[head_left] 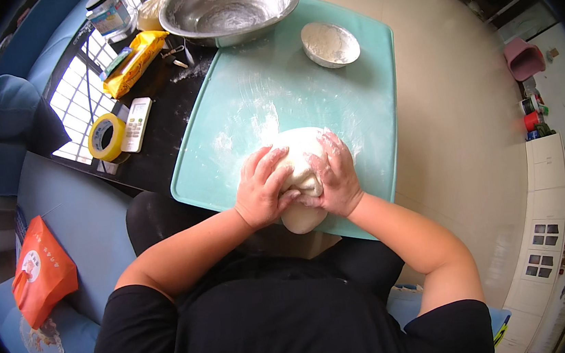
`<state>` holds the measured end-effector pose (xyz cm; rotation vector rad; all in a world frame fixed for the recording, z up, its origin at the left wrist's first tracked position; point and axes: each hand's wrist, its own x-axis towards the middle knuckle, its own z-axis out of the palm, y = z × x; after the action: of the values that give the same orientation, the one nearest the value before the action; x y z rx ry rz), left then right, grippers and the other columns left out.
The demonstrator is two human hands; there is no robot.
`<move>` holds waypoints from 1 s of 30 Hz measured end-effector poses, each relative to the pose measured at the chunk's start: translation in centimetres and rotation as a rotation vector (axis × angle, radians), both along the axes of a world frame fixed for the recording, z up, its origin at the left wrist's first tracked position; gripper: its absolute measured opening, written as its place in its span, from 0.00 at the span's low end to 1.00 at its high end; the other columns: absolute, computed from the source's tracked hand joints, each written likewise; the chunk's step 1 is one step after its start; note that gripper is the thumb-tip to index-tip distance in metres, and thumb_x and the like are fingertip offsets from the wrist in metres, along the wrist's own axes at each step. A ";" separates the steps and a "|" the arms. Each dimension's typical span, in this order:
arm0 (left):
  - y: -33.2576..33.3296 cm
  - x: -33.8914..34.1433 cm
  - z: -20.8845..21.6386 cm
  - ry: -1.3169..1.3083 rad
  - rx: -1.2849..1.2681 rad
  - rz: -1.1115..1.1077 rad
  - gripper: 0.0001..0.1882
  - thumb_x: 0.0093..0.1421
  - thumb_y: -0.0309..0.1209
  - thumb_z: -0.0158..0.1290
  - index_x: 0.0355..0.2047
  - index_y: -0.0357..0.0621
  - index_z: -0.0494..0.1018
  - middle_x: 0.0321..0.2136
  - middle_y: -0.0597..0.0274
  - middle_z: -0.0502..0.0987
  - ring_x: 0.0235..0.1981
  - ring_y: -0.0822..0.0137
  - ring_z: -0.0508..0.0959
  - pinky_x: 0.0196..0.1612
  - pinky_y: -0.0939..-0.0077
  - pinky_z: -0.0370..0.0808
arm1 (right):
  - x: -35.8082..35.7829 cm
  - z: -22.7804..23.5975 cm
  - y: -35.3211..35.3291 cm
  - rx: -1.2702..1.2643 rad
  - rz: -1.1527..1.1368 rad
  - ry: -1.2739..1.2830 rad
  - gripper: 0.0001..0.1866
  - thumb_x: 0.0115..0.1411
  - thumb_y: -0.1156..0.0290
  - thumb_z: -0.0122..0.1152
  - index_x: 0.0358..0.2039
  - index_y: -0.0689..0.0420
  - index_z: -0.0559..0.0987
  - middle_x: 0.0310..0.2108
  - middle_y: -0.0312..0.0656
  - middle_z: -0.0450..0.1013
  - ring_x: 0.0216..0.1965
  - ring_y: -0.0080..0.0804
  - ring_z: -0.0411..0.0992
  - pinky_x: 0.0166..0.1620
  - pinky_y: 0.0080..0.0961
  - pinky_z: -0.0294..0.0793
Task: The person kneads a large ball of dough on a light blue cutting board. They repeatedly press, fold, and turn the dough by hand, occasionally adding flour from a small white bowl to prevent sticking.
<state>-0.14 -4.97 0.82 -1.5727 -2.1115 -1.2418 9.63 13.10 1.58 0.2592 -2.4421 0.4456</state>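
A big lump of white dough (301, 140) lies at the near edge of a teal board (372, 112), and part of it bulges over that edge toward me. My left hand (260, 187) grips its left side with curled fingers. From the right, my right hand (337, 176) is wrapped round it, fingers pressing into the top. Both thumbs meet close together at a fold in the dough. Flour dusts my fingers and streaks the board. Farther back on the board stands a small metal bowl (313, 55) holding white flour.
A wide steel basin (178, 32) sits at the board's far left corner. On the black table (173, 115) to the left are a yellow tape roll (94, 137), a white remote control (138, 123), a yellow packet (138, 64) and a jar (109, 19). An orange bag (45, 274) rests on the blue sofa.
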 end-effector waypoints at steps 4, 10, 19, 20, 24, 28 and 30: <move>2.5 -2.9 -1.2 -0.070 -0.090 0.154 0.26 0.49 0.36 0.57 0.48 0.43 0.66 0.53 0.49 0.66 0.53 0.42 0.65 0.55 0.52 0.63 | -4.1 -1.5 2.0 -0.018 -0.050 -0.013 0.40 0.47 0.37 0.61 0.53 0.51 0.65 0.54 0.58 0.61 0.55 0.63 0.59 0.54 0.54 0.60; 7.0 -8.5 0.5 -0.406 -0.260 0.368 0.19 0.61 0.38 0.47 0.50 0.44 0.66 0.46 0.49 0.70 0.47 0.47 0.70 0.50 0.60 0.67 | -10.7 -2.2 4.2 -0.174 -0.277 -0.163 0.34 0.51 0.46 0.62 0.52 0.54 0.68 0.48 0.48 0.68 0.50 0.48 0.66 0.51 0.40 0.66; 11.6 -14.1 0.9 -0.448 -0.551 0.469 0.28 0.61 0.56 0.43 0.46 0.46 0.72 0.39 0.49 0.76 0.43 0.49 0.74 0.46 0.60 0.69 | -14.0 -1.4 6.0 -0.426 -0.616 -0.381 0.32 0.54 0.45 0.59 0.53 0.51 0.69 0.49 0.44 0.69 0.52 0.45 0.67 0.52 0.40 0.67; 11.9 -14.1 0.5 -0.403 -0.524 0.454 0.28 0.61 0.57 0.43 0.44 0.46 0.72 0.36 0.49 0.77 0.41 0.49 0.75 0.44 0.59 0.71 | -13.8 -0.7 6.3 -0.462 -0.664 -0.468 0.34 0.52 0.45 0.60 0.55 0.51 0.67 0.51 0.46 0.69 0.53 0.47 0.66 0.54 0.39 0.66; 8.5 -15.0 -1.0 -0.664 -0.176 0.366 0.28 0.61 0.57 0.43 0.40 0.43 0.73 0.31 0.50 0.77 0.35 0.52 0.77 0.39 0.63 0.72 | -14.2 1.7 4.1 -0.545 -0.615 -0.628 0.44 0.48 0.43 0.63 0.61 0.52 0.61 0.56 0.50 0.64 0.58 0.47 0.62 0.59 0.37 0.62; 4.7 -12.7 3.0 -0.895 -0.026 0.182 0.28 0.58 0.55 0.49 0.43 0.41 0.73 0.32 0.49 0.77 0.36 0.56 0.77 0.42 0.68 0.71 | -8.0 8.7 1.1 -0.463 -0.353 -0.751 0.57 0.38 0.44 0.72 0.65 0.50 0.54 0.65 0.50 0.49 0.66 0.47 0.47 0.65 0.38 0.50; 4.7 -9.1 3.1 -0.491 -0.102 0.156 0.29 0.58 0.53 0.49 0.50 0.43 0.70 0.45 0.45 0.73 0.46 0.53 0.74 0.51 0.65 0.69 | -5.7 8.7 -0.3 -0.326 -0.384 -0.773 0.60 0.35 0.44 0.74 0.66 0.48 0.51 0.66 0.50 0.45 0.67 0.49 0.41 0.67 0.40 0.44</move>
<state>-9.22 -0.32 3.93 -1.1927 -2.5672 -1.6130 3.94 12.84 10.29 -0.6238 -2.9841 0.8734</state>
